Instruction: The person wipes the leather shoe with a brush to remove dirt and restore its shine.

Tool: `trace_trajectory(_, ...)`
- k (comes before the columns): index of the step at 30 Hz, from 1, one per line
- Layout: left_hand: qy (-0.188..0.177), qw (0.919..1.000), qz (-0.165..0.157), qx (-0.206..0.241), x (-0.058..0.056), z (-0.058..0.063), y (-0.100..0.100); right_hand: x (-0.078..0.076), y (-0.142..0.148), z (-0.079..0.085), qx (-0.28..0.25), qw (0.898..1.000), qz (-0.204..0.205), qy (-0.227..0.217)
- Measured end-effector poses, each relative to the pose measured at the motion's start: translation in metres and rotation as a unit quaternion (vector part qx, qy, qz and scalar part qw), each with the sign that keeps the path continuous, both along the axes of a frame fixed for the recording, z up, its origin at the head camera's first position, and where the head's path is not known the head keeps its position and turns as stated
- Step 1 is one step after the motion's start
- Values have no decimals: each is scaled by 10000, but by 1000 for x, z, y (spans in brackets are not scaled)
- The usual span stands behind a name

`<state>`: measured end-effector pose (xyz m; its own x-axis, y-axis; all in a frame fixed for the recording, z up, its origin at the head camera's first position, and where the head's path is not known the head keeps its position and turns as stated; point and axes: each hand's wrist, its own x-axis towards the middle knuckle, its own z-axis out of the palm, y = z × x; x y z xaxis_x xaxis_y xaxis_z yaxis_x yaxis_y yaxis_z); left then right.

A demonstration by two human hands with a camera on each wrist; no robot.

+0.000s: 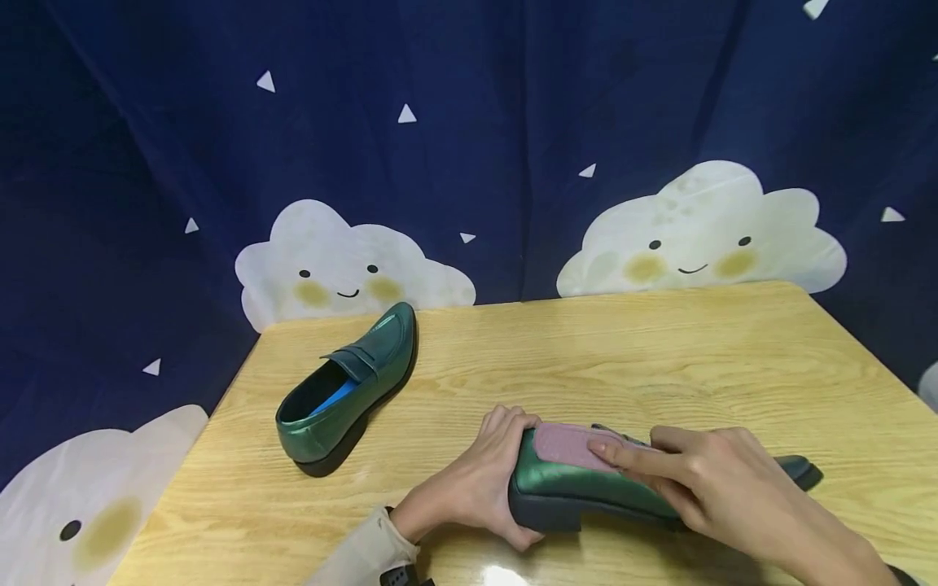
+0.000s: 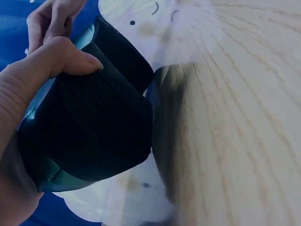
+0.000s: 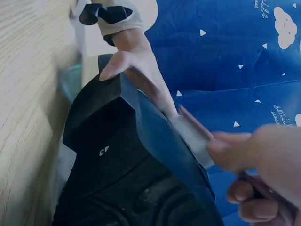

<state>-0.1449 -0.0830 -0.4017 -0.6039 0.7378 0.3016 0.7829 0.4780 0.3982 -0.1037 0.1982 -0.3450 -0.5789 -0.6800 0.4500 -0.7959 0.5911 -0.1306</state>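
Observation:
A green loafer (image 1: 586, 482) with a black sole lies tipped toward its side at the front right, toe pointing right. My left hand (image 1: 487, 472) grips it round the heel; in the left wrist view the thumb (image 2: 70, 61) presses on the heel block (image 2: 113, 113). In my right hand (image 1: 721, 480) a flat pink cloth pad (image 1: 567, 444) is pinched and held against the upper, near the heel. From the right wrist view the dark sole (image 3: 117, 160) faces the camera, and the pad (image 3: 190, 136) lies along the shoe's side. Part of the toe is hidden behind the right hand.
The other green loafer (image 1: 352, 391), with a blue insole, stands upright at the left of the wooden table (image 1: 506, 358). Behind the table hangs a dark blue curtain (image 1: 484, 146) with white clouds and triangles.

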Motion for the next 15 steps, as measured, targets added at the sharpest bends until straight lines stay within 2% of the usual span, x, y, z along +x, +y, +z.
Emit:
trace_trajectory(2, 17, 10000, -1, -18, 0, 0, 0, 0, 1, 0, -22, 9999, 151, 3)
trace_trajectory(6, -59, 10000, -16, 23, 1, 0, 0, 0, 2, -1, -49, 9972, 671, -318)
trace_trajectory(12, -152, 9999, 39, -17, 0, 0, 0, -1, 0, 1, 6, 9999, 83, 130)
trace_trajectory(15, -140, 9999, 26, -19, 0, 0, 0, -1, 0, 0, -97, 9990, 442, -4)
